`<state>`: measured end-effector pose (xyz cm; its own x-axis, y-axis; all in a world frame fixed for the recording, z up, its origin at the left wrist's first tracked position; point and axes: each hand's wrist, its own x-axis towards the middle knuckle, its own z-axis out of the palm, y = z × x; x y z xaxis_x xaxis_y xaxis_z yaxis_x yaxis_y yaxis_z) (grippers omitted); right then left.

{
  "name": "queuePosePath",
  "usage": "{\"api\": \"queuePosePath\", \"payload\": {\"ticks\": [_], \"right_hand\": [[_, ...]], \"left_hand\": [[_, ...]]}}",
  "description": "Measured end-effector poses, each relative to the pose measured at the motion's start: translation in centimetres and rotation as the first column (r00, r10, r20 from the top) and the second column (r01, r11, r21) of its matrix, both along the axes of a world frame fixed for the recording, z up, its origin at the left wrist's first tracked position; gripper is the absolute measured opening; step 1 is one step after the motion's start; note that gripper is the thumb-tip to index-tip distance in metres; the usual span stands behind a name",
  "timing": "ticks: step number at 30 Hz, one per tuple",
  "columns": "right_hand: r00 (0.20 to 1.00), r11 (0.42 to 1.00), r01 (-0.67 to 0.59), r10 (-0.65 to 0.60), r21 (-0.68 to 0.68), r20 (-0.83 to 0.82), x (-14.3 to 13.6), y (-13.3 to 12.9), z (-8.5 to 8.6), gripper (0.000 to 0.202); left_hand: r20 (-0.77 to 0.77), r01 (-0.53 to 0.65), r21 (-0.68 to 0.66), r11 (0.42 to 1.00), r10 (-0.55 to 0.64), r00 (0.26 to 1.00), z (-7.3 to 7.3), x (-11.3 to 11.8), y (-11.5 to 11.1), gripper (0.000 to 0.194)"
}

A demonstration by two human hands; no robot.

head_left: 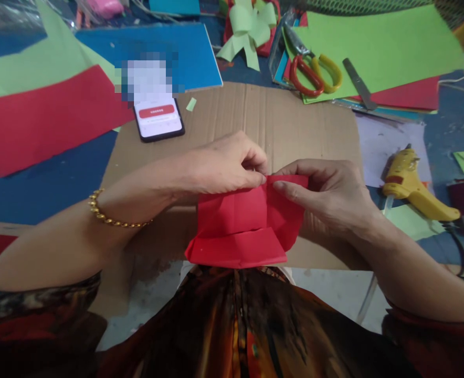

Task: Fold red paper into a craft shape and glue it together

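Note:
A folded piece of red paper (pixel 232 215) is held up over the near edge of a cardboard sheet (pixel 306 121). Its lower part is bent into a flap that faces me. My left hand (pixel 235 163) pinches the paper's top edge near the middle, fingers curled. Just to the right, my right hand (pixel 330 194) grips the same edge, with the thumb on the near side and the fingers behind. The paper's far side is hidden from me.
A phone (pixel 161 121) lies at the cardboard's left, beside red paper (pixel 51 121). Scissors (pixel 310 73) and a metal blade (pixel 358 83) rest on green sheets (pixel 385 47). A yellow glue gun (pixel 413 184) lies right of my right hand. A green paper bow (pixel 250 26) is at the back.

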<state>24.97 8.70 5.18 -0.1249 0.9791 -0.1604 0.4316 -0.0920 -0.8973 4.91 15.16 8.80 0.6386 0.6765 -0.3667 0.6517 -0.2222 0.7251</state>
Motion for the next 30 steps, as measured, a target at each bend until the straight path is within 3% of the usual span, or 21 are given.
{"api": "queuePosePath", "payload": {"ticks": [13,21,30], "right_hand": [[0.998,0.998,-0.042,0.040,0.041,0.041,0.04,0.08,-0.16,0.026],[0.998,0.997,-0.055,0.053,0.049,0.031,-0.01,-0.05,-0.34,0.025],[0.998,0.997,-0.050,0.047,0.058,0.042,-0.09,-0.06,-0.34,0.024]], "left_hand": [[-0.160,-0.016,-0.042,0.999,0.009,0.987,0.53,0.59,0.13,0.010],[-0.151,-0.002,-0.059,0.998,-0.007,0.989,0.25,0.43,0.28,0.015],[-0.297,0.038,-0.036,0.999,-0.047,0.954,0.96,0.35,0.55,0.011]]}}
